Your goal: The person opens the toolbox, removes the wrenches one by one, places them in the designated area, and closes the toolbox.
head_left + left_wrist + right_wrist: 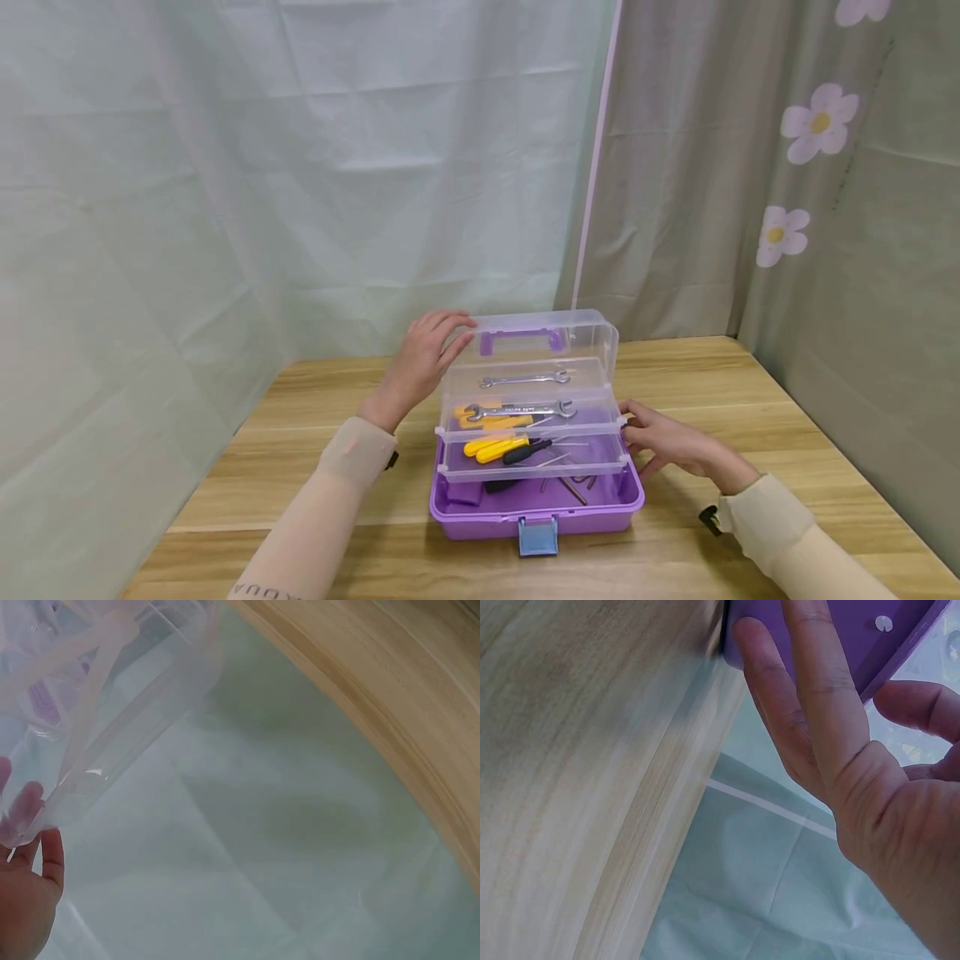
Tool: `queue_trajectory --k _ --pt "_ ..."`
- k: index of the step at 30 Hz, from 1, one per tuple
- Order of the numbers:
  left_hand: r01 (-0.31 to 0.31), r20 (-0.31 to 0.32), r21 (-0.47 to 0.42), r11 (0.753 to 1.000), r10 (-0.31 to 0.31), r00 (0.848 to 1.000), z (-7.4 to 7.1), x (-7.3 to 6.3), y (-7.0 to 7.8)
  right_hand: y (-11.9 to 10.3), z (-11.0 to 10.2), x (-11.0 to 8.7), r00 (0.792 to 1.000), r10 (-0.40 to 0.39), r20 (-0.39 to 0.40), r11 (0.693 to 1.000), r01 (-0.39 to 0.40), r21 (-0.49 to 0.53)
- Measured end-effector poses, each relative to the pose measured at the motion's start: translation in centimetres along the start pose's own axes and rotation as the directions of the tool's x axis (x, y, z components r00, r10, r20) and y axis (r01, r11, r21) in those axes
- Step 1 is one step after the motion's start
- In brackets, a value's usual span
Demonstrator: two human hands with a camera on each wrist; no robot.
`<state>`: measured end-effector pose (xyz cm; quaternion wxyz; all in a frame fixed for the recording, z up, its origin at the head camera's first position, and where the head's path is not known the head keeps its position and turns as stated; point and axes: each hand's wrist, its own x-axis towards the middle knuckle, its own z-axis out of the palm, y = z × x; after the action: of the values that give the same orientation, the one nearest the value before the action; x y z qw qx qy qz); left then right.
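A purple toolbox point(465, 527) stands on the table with its clear lid point(540, 320) tilted up and its clear trays point(461, 473) fanned out. My left hand point(422, 360) pinches the lid's left edge; in the left wrist view its fingertips point(30, 801) show through the clear plastic. My right hand point(670, 443) rests against the box's right side, its fingers point(825, 694) fairly straight along the purple wall. Two wrenches point(525, 409) lie in the upper trays. Yellow-handled screwdrivers point(501, 448) and one with a black handle point(525, 452) lie lower. Several hex keys point(573, 492) are in the bottom.
The blue latch point(537, 537) hangs down at the box's front. The wooden table point(337, 492) extends around the box. Pale curtains point(375, 167) hang behind it, and a flowered curtain point(862, 275) closes off the right.
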<state>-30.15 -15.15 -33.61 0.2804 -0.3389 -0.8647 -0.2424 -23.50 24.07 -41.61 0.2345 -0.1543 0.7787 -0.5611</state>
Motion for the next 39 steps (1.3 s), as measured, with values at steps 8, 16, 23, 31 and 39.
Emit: queue_trajectory --k 8,16,23,31,39 --pt "0.005 -0.03 -0.032 0.999 -0.006 1.0 0.0 -0.2 -0.5 0.0 0.0 0.0 1.0 -0.001 0.001 1.0 0.001 -0.002" --pt "0.087 -0.082 -0.023 0.996 -0.089 0.993 0.2 -0.2 -0.5 0.1 0.0 -0.1 1.0 0.0 0.002 1.0 0.0 0.001" --pt "0.146 -0.113 -0.039 0.988 -0.15 0.982 0.3 -0.4 -0.4 0.1 0.0 -0.2 1.0 -0.004 0.005 1.0 0.004 0.0" --pt "0.223 -0.095 -0.126 0.967 -0.235 0.967 0.0 -0.5 -0.3 0.0 0.0 -0.1 1.0 -0.004 0.003 1.0 0.004 -0.009" --pt "0.274 -0.068 -0.274 0.922 -0.303 0.951 -0.1 -1.2 -0.5 0.0 0.1 -0.3 1.0 -0.002 0.003 1.0 0.002 -0.003"
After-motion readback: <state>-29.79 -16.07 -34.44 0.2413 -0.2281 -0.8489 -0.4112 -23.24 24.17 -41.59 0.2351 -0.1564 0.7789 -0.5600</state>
